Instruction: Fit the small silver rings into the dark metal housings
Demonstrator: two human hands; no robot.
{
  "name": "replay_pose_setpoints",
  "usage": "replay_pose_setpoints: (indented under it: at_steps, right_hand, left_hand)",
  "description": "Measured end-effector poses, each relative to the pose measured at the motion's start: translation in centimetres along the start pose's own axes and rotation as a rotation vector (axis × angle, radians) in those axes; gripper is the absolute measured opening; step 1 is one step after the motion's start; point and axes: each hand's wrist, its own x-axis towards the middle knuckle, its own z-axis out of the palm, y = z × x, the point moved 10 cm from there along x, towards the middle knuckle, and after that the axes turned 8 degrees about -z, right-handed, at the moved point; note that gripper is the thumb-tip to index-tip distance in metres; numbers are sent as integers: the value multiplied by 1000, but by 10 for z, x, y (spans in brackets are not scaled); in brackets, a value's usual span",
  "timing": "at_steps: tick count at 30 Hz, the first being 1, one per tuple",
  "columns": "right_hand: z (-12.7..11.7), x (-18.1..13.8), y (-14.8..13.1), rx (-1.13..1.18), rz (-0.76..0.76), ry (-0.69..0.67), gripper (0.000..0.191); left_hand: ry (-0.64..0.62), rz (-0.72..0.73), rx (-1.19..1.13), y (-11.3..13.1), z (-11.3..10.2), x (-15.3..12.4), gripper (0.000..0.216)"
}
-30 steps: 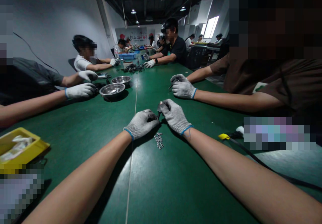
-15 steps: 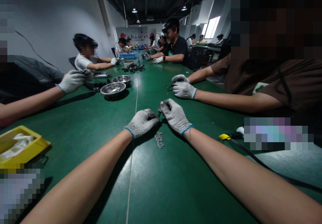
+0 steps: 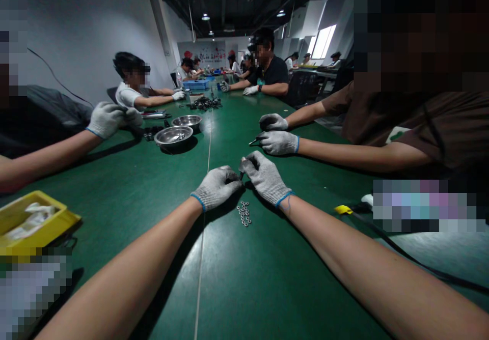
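Note:
Both my hands wear whitish knit gloves with blue cuffs and meet over the green table (image 3: 237, 274). Between them is a small dark, rod-like part (image 3: 242, 175), mostly hidden by the fingers. My left hand (image 3: 217, 187) is closed around its lower end. My right hand (image 3: 265, 177) pinches at its upper end, thumb and fingertips together. Just below my hands, several small metal rings (image 3: 243, 214), like nuts or little bearings, lie in a tight cluster on the tabletop.
Two metal bowls (image 3: 173, 137) stand ahead to the left, one holding small pieces. A yellow bin (image 3: 69, 223) with white items is at the left edge. A black cable with a yellow tip (image 3: 344, 209) lies right. Gloved co-workers sit on both sides; dark parts (image 3: 206, 104) are piled farther off.
My hands stay nearly in place, with slight finger movement at the dark part. The co-worker's hand on the right now shows more of a thin pointed tool. The view has shifted slightly.

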Motion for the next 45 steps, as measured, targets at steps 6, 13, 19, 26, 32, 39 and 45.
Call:
replay_pose_setpoints:
  at_steps: [6, 13, 19, 26, 32, 39, 45]
  right_hand:
    - [2, 0, 1, 18, -14, 0, 39]
    - [-2, 1, 3, 5, -19, 48, 48]
    - [-10, 2, 14, 12, 49, 118, 55]
    - [-7, 1, 6, 12, 11, 86, 51]
    - [-3, -3, -10, -10, -59, 24, 44]
    - [5, -7, -20, 25, -139, -29, 38]
    - [5, -5, -18, -31, -142, -39, 29]
  left_hand:
    - [0, -36, -20, -1, -1, 1, 22]
    - [-39, -206, -255, -12, 0, 1, 27]
    - [-70, -246, -309, -13, 0, 0, 25]
    - [-99, -304, -425, -17, 4, -2, 27]
    - [-92, -204, -363, -14, 7, 3, 20]
    - [131, -141, -185, -21, -12, 0, 18]
    - [186, -101, -53, -13, -17, -2, 18]
